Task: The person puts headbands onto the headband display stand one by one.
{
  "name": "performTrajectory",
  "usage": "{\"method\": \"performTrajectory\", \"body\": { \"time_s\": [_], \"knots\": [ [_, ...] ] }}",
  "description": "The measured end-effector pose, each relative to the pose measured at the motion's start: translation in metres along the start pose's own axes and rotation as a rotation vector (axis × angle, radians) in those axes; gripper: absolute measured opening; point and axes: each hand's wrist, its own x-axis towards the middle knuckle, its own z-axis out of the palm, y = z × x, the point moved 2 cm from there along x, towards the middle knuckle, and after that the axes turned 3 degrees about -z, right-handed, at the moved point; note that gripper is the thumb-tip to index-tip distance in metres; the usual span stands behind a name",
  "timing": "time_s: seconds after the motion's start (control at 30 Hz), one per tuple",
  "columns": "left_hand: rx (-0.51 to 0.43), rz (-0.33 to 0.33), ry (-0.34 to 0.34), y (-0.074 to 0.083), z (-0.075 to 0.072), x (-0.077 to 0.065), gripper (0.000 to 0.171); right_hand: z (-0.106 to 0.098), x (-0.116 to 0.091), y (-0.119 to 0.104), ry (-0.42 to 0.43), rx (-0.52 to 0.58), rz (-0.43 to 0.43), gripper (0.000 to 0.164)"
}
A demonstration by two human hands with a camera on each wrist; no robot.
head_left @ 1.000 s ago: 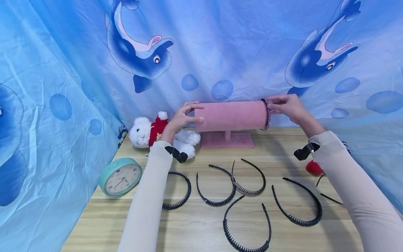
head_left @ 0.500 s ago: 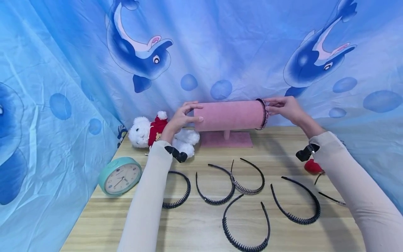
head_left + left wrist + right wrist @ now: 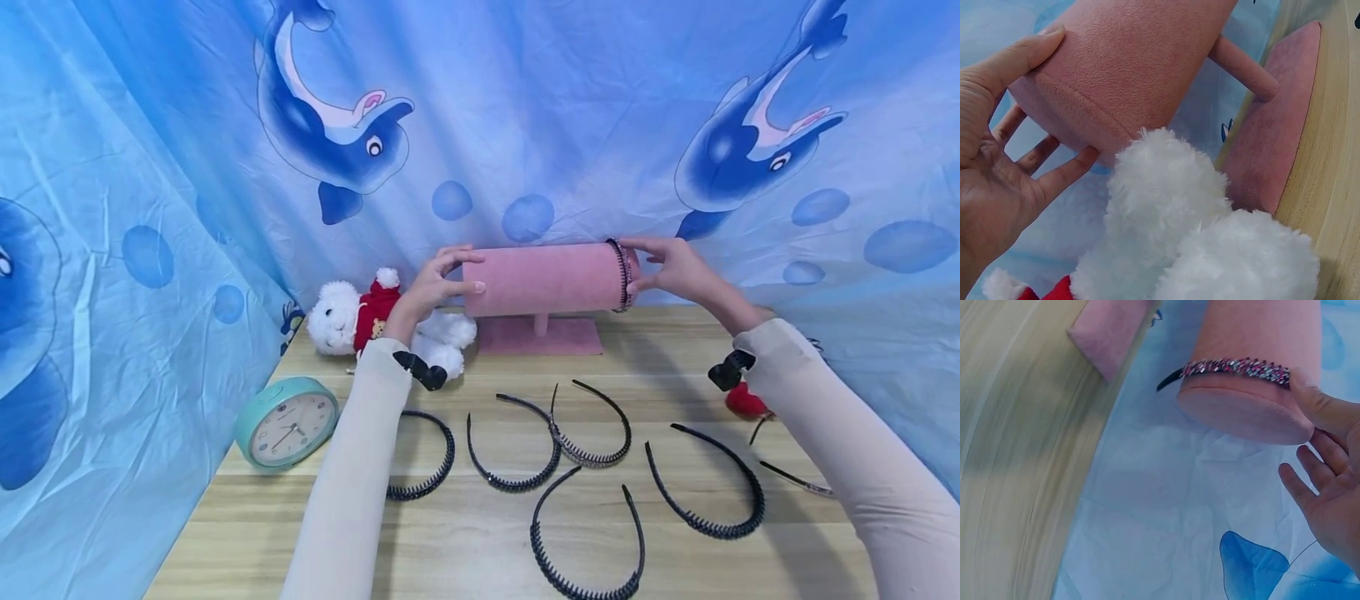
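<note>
A pink padded roll (image 3: 540, 282) on a stand with a flat base (image 3: 495, 337) lies crosswise at the back of the table. My left hand (image 3: 429, 292) grips its left end, thumb (image 3: 1035, 53) on one side and fingers on the other. Around the right end sits a black headband (image 3: 624, 279), toothed inside; the right wrist view shows its pink and silver beads (image 3: 1235, 367). My right hand (image 3: 681, 271) spans that end, with the thumb (image 3: 1319, 403) at the headband's edge. Its other fingers are partly behind the roll.
Several dark headbands (image 3: 517, 486) lie on the wooden table (image 3: 465, 550). A white plush bear (image 3: 333, 317) in red lies beside my left hand. A teal alarm clock (image 3: 288, 423) stands at left, and a red thing (image 3: 746, 402) shows by my right sleeve. A dolphin curtain (image 3: 480, 108) hangs behind.
My right hand has moved left, and the headband has slid a little further in along the roll, now showing some pink beyond it. My left hand keeps its place.
</note>
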Motion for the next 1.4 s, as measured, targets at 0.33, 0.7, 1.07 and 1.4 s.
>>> {"method": "performTrajectory", "body": {
  "time_s": [0.33, 0.7, 1.07, 1.4],
  "knots": [
    [0.004, 0.011, 0.0, 0.002, 0.001, 0.0, 0.053, 0.002, 0.003, 0.001, 0.018, -0.051, -0.028, 0.071],
    [-0.004, 0.018, 0.008, 0.0, 0.002, 0.0, 0.051, 0.009, 0.02, -0.015, -0.044, -0.095, -0.095, 0.07],
    [-0.005, -0.005, 0.005, 0.004, 0.001, -0.002, 0.052, 0.013, 0.036, -0.024, -0.12, -0.151, -0.069, 0.073],
    [-0.009, -0.009, 0.015, 0.002, 0.002, -0.002, 0.052, 0.02, 0.049, -0.031, -0.191, -0.165, -0.065, 0.071]
  ]
}}
